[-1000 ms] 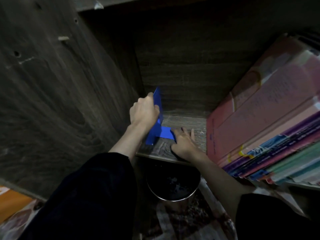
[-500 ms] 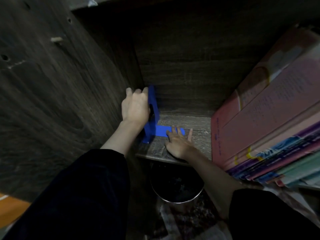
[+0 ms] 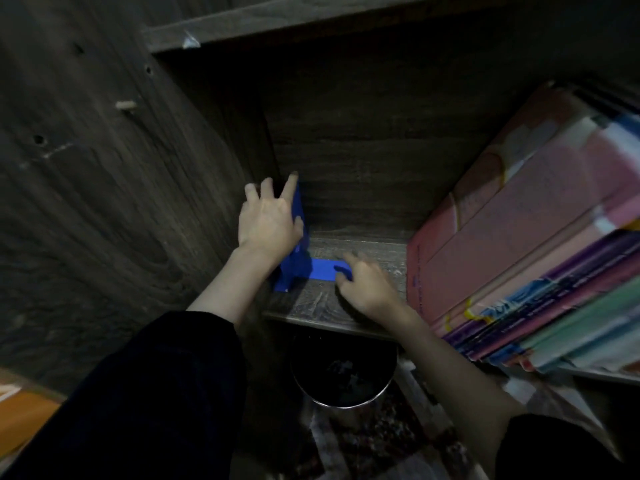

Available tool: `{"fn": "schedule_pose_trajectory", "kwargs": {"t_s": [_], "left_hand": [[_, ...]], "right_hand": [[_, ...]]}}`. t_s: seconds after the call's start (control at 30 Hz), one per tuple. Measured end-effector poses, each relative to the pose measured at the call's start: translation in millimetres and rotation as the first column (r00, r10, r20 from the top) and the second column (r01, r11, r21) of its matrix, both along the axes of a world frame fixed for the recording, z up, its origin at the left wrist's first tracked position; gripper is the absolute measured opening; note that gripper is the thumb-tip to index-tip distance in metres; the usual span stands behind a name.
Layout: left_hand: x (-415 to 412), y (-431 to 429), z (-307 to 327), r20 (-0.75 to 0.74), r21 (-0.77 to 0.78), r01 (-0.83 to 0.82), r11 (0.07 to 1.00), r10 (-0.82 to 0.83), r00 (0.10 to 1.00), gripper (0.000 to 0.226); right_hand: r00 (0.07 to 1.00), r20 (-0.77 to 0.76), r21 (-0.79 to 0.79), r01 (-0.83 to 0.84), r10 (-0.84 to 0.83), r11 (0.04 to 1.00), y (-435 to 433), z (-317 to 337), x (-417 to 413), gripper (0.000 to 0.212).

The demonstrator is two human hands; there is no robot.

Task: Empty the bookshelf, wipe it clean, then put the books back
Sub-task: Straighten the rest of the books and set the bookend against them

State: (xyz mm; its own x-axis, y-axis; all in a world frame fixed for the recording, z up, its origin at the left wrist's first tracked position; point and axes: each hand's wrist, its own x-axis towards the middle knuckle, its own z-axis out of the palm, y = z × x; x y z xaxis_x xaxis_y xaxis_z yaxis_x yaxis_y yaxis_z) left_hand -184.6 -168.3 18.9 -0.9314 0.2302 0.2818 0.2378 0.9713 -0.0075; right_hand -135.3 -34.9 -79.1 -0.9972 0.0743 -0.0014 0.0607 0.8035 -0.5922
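A blue L-shaped bookend (image 3: 297,267) stands on the dark wooden shelf board (image 3: 311,303), close to the left side wall. My left hand (image 3: 268,221) rests against its upright plate, fingers spread and straight, thumb on the plate's right face. My right hand (image 3: 363,284) lies flat on the shelf, its fingertips touching the end of the bookend's flat base. A row of books (image 3: 519,258) with pink covers and coloured spines leans to the left on the right part of the shelf, just beside my right hand.
The shelf's left side panel (image 3: 121,202) stands close to my left arm. An upper shelf board (image 3: 277,22) runs overhead. Below the shelf edge stands a round dark metal bin (image 3: 343,382) on a patterned floor covering. An orange object (image 3: 20,417) lies bottom left.
My left hand has opened its fingers against the bookend's upright plate, which now stands nearer the left wall. My right hand stays at the base's end.
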Motion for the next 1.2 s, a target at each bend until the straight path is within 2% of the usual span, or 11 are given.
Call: {"fn": "schedule_pose_trajectory", "kwargs": {"t_s": [0.1, 0.2, 0.3, 0.37, 0.5, 0.67, 0.9, 0.97, 1.03, 1.1, 1.2], "left_hand": [[21, 26, 9, -0.014, 0.289, 0.119, 0.950, -0.120, 0.993, 0.063], [58, 66, 18, -0.004, 0.580, 0.228, 0.782, -0.278, 0.961, 0.050], [100, 105, 18, -0.042, 0.627, 0.407, 0.664, -0.493, 0.869, 0.053], [121, 124, 14, -0.003, 0.627, 0.492, 0.604, -0.630, 0.777, 0.070], [141, 147, 7, 0.080, 0.644, 0.470, 0.603, -0.664, 0.743, 0.090], [149, 163, 10, 0.010, 0.636, 0.425, 0.644, -0.557, 0.830, 0.093], [152, 153, 14, -0.231, 0.574, 0.508, 0.642, -0.468, 0.853, 0.082], [152, 151, 17, -0.262, 0.541, 0.479, 0.691, -0.403, 0.877, 0.081], [151, 146, 20, -0.228, 0.585, 0.397, 0.707, -0.327, 0.917, 0.083], [150, 139, 19, -0.188, 0.664, 0.317, 0.677, -0.259, 0.947, 0.082], [141, 129, 14, -0.138, 0.727, 0.257, 0.637, -0.231, 0.963, 0.085]], "right_hand": [[0.931, -0.337, -0.097, 0.115, -0.141, 0.989, 15, 43, 41, 0.034], [0.713, -0.637, -0.307, 0.117, -0.295, 0.945, 38, 77, 88, 0.031], [0.554, -0.712, -0.499, 0.032, -0.431, 0.866, 69, 88, 129, 0.025], [0.444, -0.749, -0.527, 0.052, -0.493, 0.848, 85, 88, 151, 0.024], [0.323, -0.677, -0.639, 0.188, -0.661, 0.746, 102, 77, 168, 0.030], [0.380, -0.533, -0.762, 0.172, -0.756, 0.624, 98, 74, 173, 0.045], [0.406, -0.526, -0.768, 0.150, -0.747, 0.622, 81, 65, 175, 0.041], [0.500, -0.507, -0.751, 0.144, -0.702, 0.645, 76, 57, 171, 0.042], [0.667, -0.449, -0.708, 0.141, -0.595, 0.692, 70, 42, 161, 0.051], [0.822, -0.400, -0.618, 0.084, -0.404, 0.782, 63, 23, 149, 0.070], [0.940, -0.288, -0.542, -0.001, -0.185, 0.841, 51, 7, 134, 0.101]]}}
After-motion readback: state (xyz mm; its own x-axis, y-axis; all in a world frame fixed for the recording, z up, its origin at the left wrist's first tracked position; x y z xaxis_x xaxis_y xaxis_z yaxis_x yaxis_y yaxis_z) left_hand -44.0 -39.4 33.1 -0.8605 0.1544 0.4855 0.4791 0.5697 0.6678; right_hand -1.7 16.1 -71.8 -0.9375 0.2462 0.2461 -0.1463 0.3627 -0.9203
